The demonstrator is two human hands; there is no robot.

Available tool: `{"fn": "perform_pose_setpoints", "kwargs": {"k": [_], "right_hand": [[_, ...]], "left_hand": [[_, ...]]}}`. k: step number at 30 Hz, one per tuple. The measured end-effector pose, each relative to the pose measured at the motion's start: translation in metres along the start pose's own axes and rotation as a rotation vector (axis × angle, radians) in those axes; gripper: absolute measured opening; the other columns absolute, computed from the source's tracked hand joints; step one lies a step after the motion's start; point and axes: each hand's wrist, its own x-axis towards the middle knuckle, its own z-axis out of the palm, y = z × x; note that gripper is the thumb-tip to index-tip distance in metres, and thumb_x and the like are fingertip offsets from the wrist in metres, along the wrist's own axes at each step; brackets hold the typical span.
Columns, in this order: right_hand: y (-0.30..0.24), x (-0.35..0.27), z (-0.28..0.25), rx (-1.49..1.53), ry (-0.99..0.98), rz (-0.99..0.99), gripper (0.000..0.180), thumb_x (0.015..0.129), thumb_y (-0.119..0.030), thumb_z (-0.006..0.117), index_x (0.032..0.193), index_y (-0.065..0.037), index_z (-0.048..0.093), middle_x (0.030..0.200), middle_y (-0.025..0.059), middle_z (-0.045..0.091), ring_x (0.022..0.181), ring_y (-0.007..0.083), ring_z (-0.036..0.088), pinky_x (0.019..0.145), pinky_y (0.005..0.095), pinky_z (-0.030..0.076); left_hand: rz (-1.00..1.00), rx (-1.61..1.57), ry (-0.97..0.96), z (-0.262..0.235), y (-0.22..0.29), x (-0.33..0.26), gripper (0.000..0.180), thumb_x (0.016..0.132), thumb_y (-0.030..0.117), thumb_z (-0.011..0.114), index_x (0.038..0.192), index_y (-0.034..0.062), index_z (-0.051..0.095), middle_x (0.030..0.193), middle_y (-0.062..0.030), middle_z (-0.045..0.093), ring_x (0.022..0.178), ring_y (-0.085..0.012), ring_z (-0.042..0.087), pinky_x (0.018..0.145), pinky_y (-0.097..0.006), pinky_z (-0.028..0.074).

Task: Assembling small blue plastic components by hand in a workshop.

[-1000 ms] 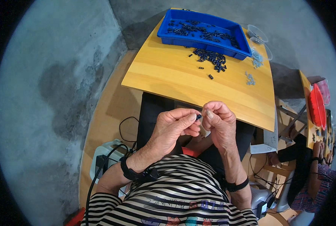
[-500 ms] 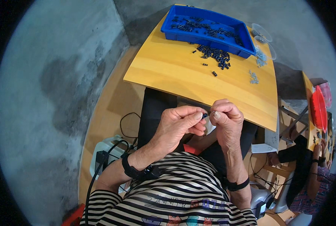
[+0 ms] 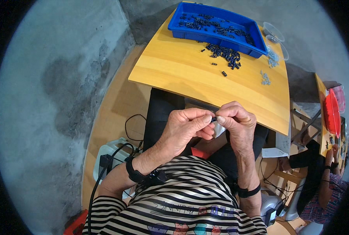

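Observation:
Over my lap, just off the table's near edge, both hands meet at one small black plastic part (image 3: 213, 119). My left hand (image 3: 184, 127) pinches this part between thumb and forefinger, its other fingers curled beneath. Closed in a pinch against the part's right side is my right hand (image 3: 239, 122); whatever its fingertips hold is too small and covered to make out. On the table beyond lie a heap of similar black parts (image 3: 231, 58) and one stray black part (image 3: 224, 73). Small pale, clear-looking pieces (image 3: 265, 77) are scattered to their right.
A blue tray (image 3: 217, 44) with many black parts stands at the far side of the yellow table (image 3: 174, 74). Clear round containers (image 3: 273, 32) sit beside it. At far right, another person's hands (image 3: 333, 154) work near a red basin (image 3: 332, 113). Cables (image 3: 128, 127) hang at left.
My right hand's fingertips have come leftward from a small gap and now touch the black part. My left hand keeps its pinch on it. The table view has shifted slightly.

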Motion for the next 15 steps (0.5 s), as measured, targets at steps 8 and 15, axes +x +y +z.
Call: {"fn": "perform_pose_setpoints", "kwargs": {"k": [8,15], "right_hand": [[-0.004,0.0,0.0,-0.185,-0.029,-0.163,0.009,0.072,-0.003,0.074,0.079,-0.002,0.07,0.077,0.0059,0.063,0.073,0.0144,0.059,0.065,0.026,0.047],[-0.013,0.001,0.001,-0.605,-0.094,-0.48,0.015,0.068,-0.005,0.076,0.082,-0.004,0.07,0.076,0.008,0.063,0.068,0.019,0.062,0.059,0.0266,0.049]], "left_hand": [[-0.024,-0.039,-0.013,-0.004,-0.003,0.002,0.026,0.092,0.017,0.06,0.107,-0.0038,0.061,0.086,-0.0102,0.067,0.07,-0.0135,0.065,0.063,-0.024,0.056],[-0.074,-0.052,-0.03,-0.009,-0.005,0.003,0.024,0.092,0.017,0.06,0.105,-0.0036,0.061,0.084,-0.0099,0.067,0.069,-0.013,0.065,0.062,-0.023,0.056]]}}
